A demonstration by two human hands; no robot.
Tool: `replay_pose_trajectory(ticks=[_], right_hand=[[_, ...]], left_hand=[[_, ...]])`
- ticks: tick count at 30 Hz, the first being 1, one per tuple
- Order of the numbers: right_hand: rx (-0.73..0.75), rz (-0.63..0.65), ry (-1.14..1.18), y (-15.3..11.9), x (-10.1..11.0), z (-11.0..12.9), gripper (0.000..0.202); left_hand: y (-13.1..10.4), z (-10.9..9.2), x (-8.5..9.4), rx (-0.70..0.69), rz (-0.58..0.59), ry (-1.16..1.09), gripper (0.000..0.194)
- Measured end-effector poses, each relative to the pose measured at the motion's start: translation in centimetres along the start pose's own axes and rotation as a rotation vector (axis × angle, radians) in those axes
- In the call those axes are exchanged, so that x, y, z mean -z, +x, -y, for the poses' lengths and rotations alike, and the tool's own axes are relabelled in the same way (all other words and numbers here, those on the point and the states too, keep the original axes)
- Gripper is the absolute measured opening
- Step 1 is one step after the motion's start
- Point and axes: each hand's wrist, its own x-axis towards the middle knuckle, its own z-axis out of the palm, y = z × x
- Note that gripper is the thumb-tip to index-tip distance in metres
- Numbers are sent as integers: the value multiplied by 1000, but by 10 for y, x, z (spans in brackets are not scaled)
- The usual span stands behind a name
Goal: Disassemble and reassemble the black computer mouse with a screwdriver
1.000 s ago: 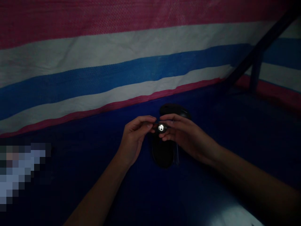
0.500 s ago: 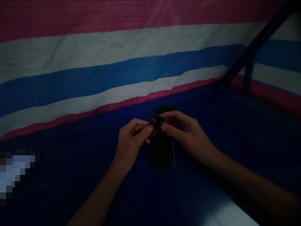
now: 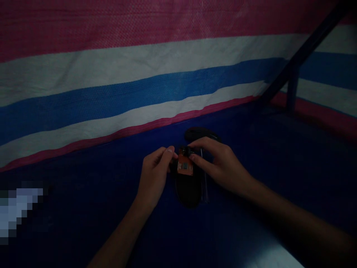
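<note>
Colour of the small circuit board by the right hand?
Orange-brown circuit board, shows best in the head view.

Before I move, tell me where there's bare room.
The blue surface looks bare, though dim, nearer you than the black shell, and between the right hand and the upright post. Crowded: the shell's far end, with orange board, left hand and rounded black piece.

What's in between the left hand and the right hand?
In the head view, an orange circuit board lies between the left hand and right hand, with a small dark part near its far end.
</note>
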Motion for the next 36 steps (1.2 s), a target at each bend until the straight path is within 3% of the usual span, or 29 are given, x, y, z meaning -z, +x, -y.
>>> replay_pose_trajectory(ticks=[7,10,26,36], right_hand=[[7,185,-120,5,9,-2,15],[27,226,-155,4,8,-2,15],[18,150,-148,1,1,-3,16],[-7,201,-188,-1,-3,-4,19]], left_hand=[[5,2,-2,37,-62,-38,8],[4,3,-2,46,-64,-53,30],[3,-1,-3,75,-49,3,35],[4,-3,-4,57,-57,22,33]])
